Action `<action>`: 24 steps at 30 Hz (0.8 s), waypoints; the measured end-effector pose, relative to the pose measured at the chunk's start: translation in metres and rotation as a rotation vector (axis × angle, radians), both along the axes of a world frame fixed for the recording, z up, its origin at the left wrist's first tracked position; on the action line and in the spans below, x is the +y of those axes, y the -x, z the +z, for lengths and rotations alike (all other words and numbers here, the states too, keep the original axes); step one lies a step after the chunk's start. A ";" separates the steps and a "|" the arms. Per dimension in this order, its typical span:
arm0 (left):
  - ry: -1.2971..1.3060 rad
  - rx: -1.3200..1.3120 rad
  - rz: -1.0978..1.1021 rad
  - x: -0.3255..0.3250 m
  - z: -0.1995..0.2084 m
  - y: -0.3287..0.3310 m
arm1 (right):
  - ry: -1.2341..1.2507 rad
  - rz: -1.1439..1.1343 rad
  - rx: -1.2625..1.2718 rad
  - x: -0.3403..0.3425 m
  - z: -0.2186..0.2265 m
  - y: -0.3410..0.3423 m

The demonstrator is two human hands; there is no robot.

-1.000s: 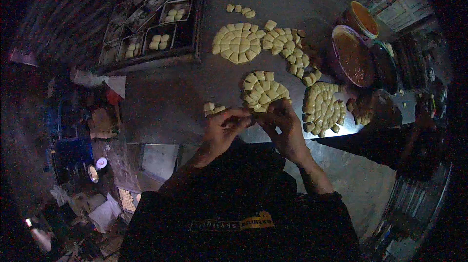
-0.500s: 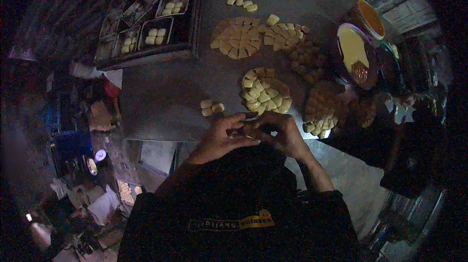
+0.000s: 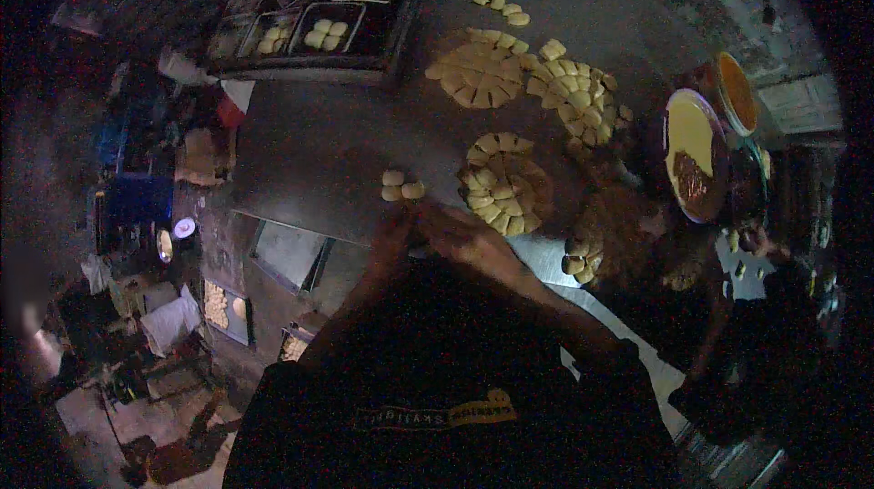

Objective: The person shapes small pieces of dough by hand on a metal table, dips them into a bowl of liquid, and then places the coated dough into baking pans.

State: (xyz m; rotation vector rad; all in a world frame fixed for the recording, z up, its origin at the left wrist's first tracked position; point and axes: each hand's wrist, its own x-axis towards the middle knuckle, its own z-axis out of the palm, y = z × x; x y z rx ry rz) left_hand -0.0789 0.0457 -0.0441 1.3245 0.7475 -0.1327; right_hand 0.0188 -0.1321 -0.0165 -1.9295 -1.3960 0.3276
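Three pale dough balls point(image 3: 402, 186) sit close together on the dark table. Just on the near side of them are my left hand point(image 3: 399, 236) and my right hand point(image 3: 462, 241), drawn together in front of my body with their fingers curled. Deep shadow covers the fingers, and what lies between them cannot be made out. Right of the hands is a round of dough cut into wedges point(image 3: 503, 187), its near pieces plump and separated. Two more cut rounds lie farther off: a flat dough round point(image 3: 477, 73) and a dough round with loosened pieces point(image 3: 574, 93).
A dark tray point(image 3: 387, 66) at the far left carries metal tins point(image 3: 326, 27) with dough balls. On the right stand a basin of pale yellow stuff point(image 3: 694, 120) and an orange-filled tub point(image 3: 736, 88). Several dough pieces point(image 3: 498, 3) lie at the back. A person's arm point(image 3: 715, 330) shows at right.
The view has turned a little. My hands have moved left, from the near edge of the wedge-cut round to right beside the small group of dough balls, into darker shadow.
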 end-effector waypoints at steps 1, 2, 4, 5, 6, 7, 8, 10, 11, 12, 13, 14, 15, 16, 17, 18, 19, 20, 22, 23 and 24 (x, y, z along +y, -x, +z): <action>-0.059 -0.070 0.039 0.002 -0.020 0.003 | 0.010 -0.018 0.093 0.012 -0.007 -0.008; -0.120 -0.146 0.077 0.005 -0.048 0.003 | 0.019 -0.002 0.233 0.022 -0.011 -0.023; -0.162 -0.312 0.110 0.017 -0.096 0.009 | 0.041 0.044 0.522 0.050 -0.016 -0.055; -0.130 -0.410 0.095 0.026 -0.117 0.016 | 0.043 -0.010 0.448 0.060 -0.027 -0.064; -0.050 -0.445 0.111 0.035 -0.119 0.017 | 0.041 -0.065 0.374 0.071 -0.052 -0.070; 0.027 -0.477 0.124 0.045 -0.119 0.019 | 0.034 -0.121 0.298 0.079 -0.074 -0.073; 0.164 -0.448 0.159 0.054 -0.103 0.013 | 0.103 -0.151 0.201 0.082 -0.092 -0.073; 0.176 -0.359 0.221 0.062 -0.060 0.007 | 0.229 -0.197 0.010 0.084 -0.115 -0.070; 0.061 -0.300 0.245 0.061 -0.036 0.002 | 0.220 -0.201 0.049 0.084 -0.110 -0.066; -0.015 -0.311 0.265 0.064 -0.032 0.006 | 0.212 -0.205 0.085 0.083 -0.099 -0.061; -0.087 -0.310 0.289 0.066 -0.029 0.010 | 0.205 -0.205 0.119 0.083 -0.089 -0.055; -0.129 -0.309 0.307 0.070 -0.029 0.012 | 0.308 -0.137 0.026 0.083 -0.093 -0.056; -0.154 -0.311 0.323 0.072 -0.030 0.016 | 0.411 -0.070 -0.068 0.083 -0.098 -0.060; -0.164 -0.307 0.334 0.074 -0.034 0.020 | 0.430 -0.018 -0.173 0.086 -0.094 -0.062; -0.165 -0.305 0.340 0.077 -0.039 0.023 | 0.439 0.032 -0.279 0.093 -0.082 -0.064; -0.162 -0.299 0.344 0.081 -0.044 0.025 | 0.366 0.063 -0.391 0.094 -0.068 -0.061; -0.179 -0.289 0.372 0.088 -0.047 0.035 | 0.270 0.117 -0.502 0.106 -0.057 -0.056; -0.145 -0.300 0.354 0.090 -0.052 0.031 | 0.358 0.129 -0.542 0.101 -0.065 -0.050; -0.110 -0.296 0.325 0.097 -0.057 0.030 | 0.462 0.092 -0.506 0.105 -0.082 -0.042; -0.093 -0.295 0.318 0.102 -0.059 0.030 | 0.482 0.045 -0.451 0.113 -0.078 -0.042; -0.079 -0.295 0.312 0.108 -0.061 0.031 | 0.438 -0.073 -0.311 0.121 -0.075 -0.045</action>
